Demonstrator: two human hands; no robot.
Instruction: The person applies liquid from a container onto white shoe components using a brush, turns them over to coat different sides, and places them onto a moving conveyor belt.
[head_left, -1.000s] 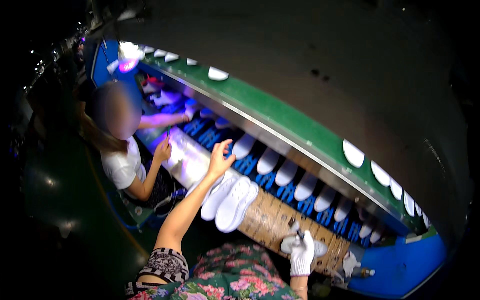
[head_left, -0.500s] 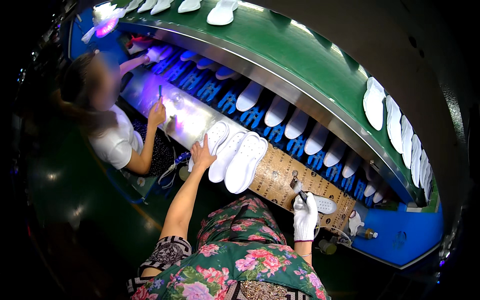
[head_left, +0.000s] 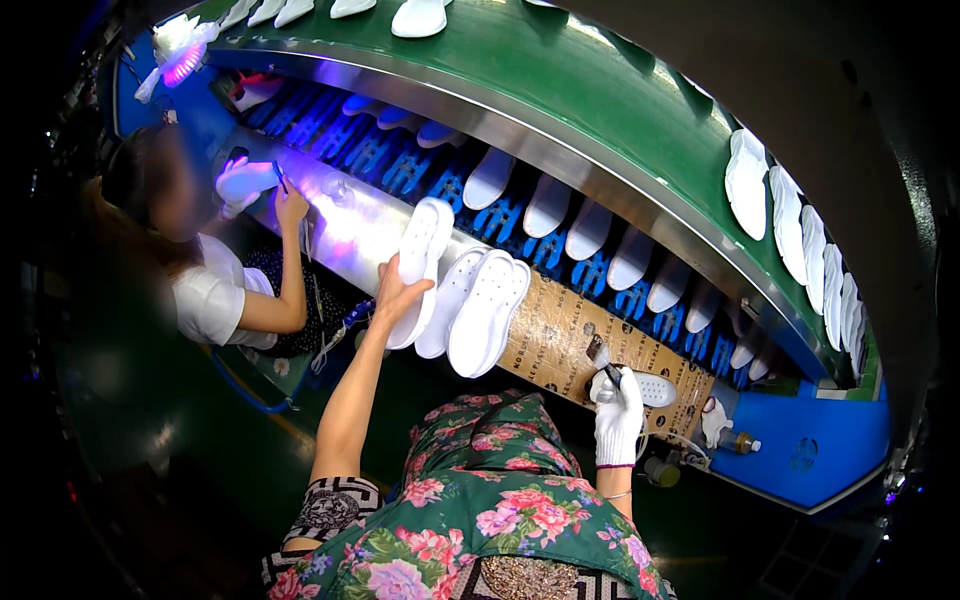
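Observation:
My bare left hand (head_left: 397, 292) grips a white shoe sole (head_left: 424, 240) by its side, with fingers partly hidden behind it. The sole is tilted up, its inner face with small round holes showing. Just right of it several more white soles (head_left: 488, 312) lie side by side on the bench. In a white knit glove, my right hand (head_left: 619, 418) is closed around the dark handle of a brush (head_left: 601, 354), bristles pointing away from me over the brown covering. Beside that hand lies a pale grey perforated sole (head_left: 655, 390), partly covered by the glove.
Beyond the metal and brown-covered bench (head_left: 548, 335) runs a rack of blue holders (head_left: 590, 270) bearing shoe parts. A green conveyor (head_left: 560, 95) with white soles curves behind. A co-worker (head_left: 215, 290) sits at left. A bottle (head_left: 741, 442) stands at right on the blue surface.
My left hand has lifted the sole up off the bench and tilted it. My right hand stays near the grey sole. The co-worker has drawn a white shoe part in toward a brush-like tool.

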